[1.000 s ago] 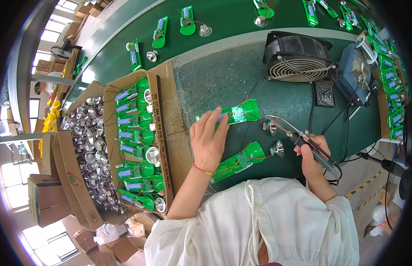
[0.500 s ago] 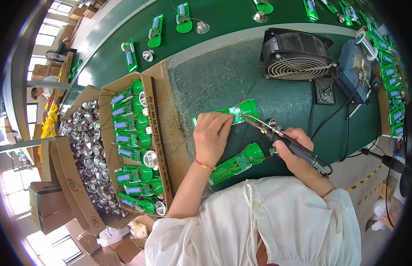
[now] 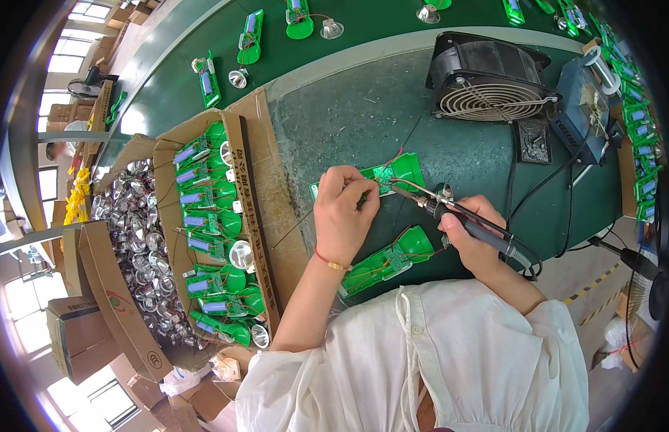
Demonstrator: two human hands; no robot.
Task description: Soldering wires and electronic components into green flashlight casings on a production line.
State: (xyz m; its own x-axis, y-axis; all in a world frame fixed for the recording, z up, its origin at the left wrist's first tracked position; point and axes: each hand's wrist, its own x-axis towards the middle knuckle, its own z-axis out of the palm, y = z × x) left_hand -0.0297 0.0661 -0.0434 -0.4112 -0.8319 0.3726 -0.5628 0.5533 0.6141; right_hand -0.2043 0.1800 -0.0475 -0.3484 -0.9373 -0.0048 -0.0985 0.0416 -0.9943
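A green plastic lamp housing (image 3: 408,170) lies on the bench with a small circuit board (image 3: 382,177) and a red wire on it. Over its left part is my left hand (image 3: 345,210), thumb and forefinger pinched together beside the board; whatever is between them is too small to make out. My right hand (image 3: 477,234) is closed around the dark handle of a soldering iron (image 3: 496,239), whose thin metal end points left at the board. Closer to me lies a second green housing (image 3: 413,249) with a board and red wires.
Left of my hands, a cardboard box (image 3: 256,237) holds several green housings with blue cells, beside a heap of shiny reflectors (image 3: 133,237). A black fan (image 3: 489,79), a blue soldering station (image 3: 575,115) and a small dark tray (image 3: 534,142) stand at the far right, with cables.
My left fingers have curled and lifted a little at the board. The soldering iron stays pointed at the board, slightly shifted. The whole view has moved slightly.
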